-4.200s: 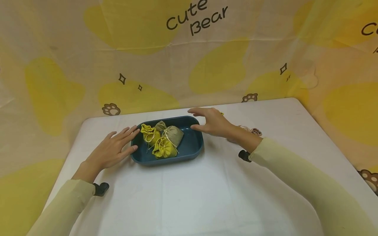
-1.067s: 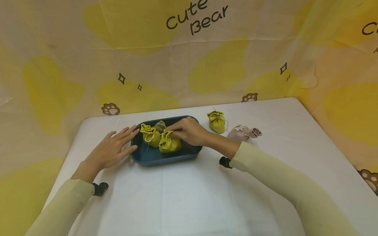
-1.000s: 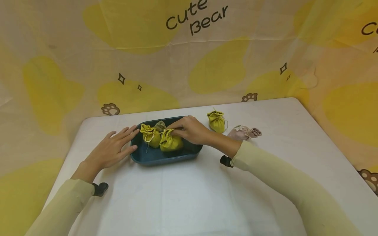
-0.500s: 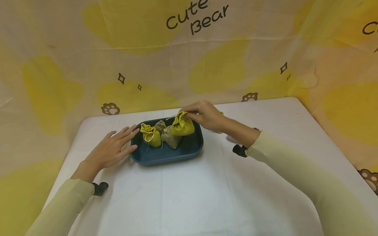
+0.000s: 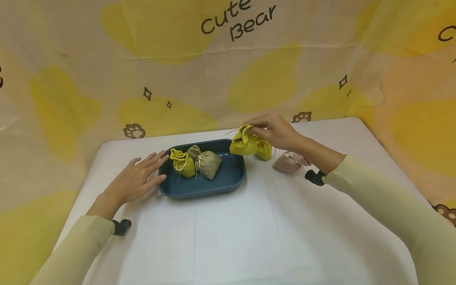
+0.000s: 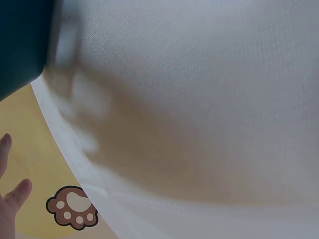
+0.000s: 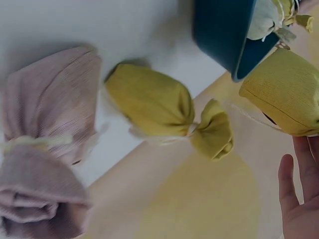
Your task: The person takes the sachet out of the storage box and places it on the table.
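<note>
My right hand (image 5: pixel 279 130) pinches the gathered neck of a yellow drawstring pouch (image 5: pixel 244 143), held up over the right end of a dark blue tray (image 5: pixel 203 194). In the right wrist view the same raised pouch (image 7: pixel 286 92) hangs by my fingertips. My left hand (image 5: pixel 133 182) lies with fingers spread at the tray's left rim, holding nothing. Inside the tray sit another yellow pouch (image 5: pixel 186 168) and a grey-green pouch (image 5: pixel 209 164). Partly hidden behind the raised one, a third yellow pouch (image 5: pixel 264 149) stands on the table.
A pinkish pouch (image 5: pixel 287 162) lies on the white table (image 5: pixel 228 237) right of the tray, near my right wrist. Behind the table's far edge hangs a patterned cloth backdrop (image 5: pixel 199 87).
My right hand took a yellow pouch from among those in the tray, lifted it and carried it rightward to the tray's right end. My left hand stays at the left rim.
</note>
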### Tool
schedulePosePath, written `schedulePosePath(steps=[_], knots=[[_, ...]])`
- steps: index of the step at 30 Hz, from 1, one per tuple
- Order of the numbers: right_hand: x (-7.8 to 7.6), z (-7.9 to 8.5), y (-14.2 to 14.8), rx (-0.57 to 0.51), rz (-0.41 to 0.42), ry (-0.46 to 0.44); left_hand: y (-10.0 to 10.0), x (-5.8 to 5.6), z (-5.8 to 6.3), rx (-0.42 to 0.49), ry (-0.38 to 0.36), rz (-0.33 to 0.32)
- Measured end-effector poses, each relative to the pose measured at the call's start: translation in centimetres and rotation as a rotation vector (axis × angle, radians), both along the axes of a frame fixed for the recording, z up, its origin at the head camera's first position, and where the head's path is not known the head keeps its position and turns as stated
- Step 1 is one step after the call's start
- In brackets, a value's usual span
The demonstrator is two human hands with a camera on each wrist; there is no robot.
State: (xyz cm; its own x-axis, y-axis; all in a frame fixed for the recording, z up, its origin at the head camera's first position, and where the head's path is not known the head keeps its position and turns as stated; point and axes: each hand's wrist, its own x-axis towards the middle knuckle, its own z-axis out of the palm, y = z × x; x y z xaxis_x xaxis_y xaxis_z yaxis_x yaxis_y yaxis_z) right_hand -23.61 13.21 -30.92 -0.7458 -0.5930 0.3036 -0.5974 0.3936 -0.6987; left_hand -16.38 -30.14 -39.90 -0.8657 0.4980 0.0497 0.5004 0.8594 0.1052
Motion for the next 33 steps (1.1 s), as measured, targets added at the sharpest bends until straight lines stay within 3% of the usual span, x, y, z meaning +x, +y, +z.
schedulePosePath(steps=[11, 19, 33], knots=[[0.4, -0.8, 3.3, 0.041, -0.069, -0.04, 0.1, 0.1, 0.0, -0.008, -0.006, -0.001], [0.5, -1.7, 4.2, 0.036, -0.038, 0.001, 0.1, 0.3, 0.0, -0.012, -0.004, 0.005], [1.2, -4.2, 4.7, 0.092, -0.046, -0.103, 0.2, 0.6, -0.1, 0.0, 0.006, 0.002]])
